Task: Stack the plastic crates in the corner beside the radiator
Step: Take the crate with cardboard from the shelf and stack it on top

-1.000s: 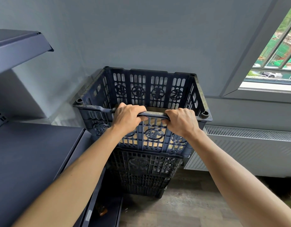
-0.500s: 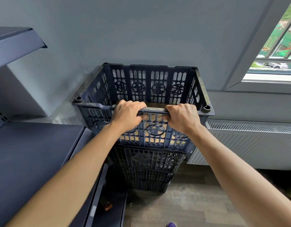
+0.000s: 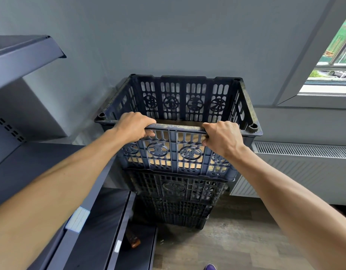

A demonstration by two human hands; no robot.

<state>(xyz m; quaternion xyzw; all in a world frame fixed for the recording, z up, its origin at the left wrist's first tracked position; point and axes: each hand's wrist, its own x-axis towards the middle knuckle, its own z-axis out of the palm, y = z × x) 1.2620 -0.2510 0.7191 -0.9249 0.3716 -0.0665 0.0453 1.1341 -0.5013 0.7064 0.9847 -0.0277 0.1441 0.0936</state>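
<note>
1. The top crate [image 3: 178, 102] sits on the lower crates [image 3: 176, 203], with the wall [image 3: 168, 36] behind at 12 o'clock.
2. The radiator [image 3: 304, 172] stands just beside the stack at 3 o'clock, and the shelving [image 3: 22, 172] at 9 o'clock.
3. The left hand [image 3: 133, 126] and right hand [image 3: 223, 138] grip the top crate's near rim, at 6 o'clock.

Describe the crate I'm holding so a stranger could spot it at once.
Start at the window and the white radiator below it. Left of it stands a stack of dark crates. Yours is the top crate, bluer than those beneath, left hand and right hand gripping its near rim.
</note>
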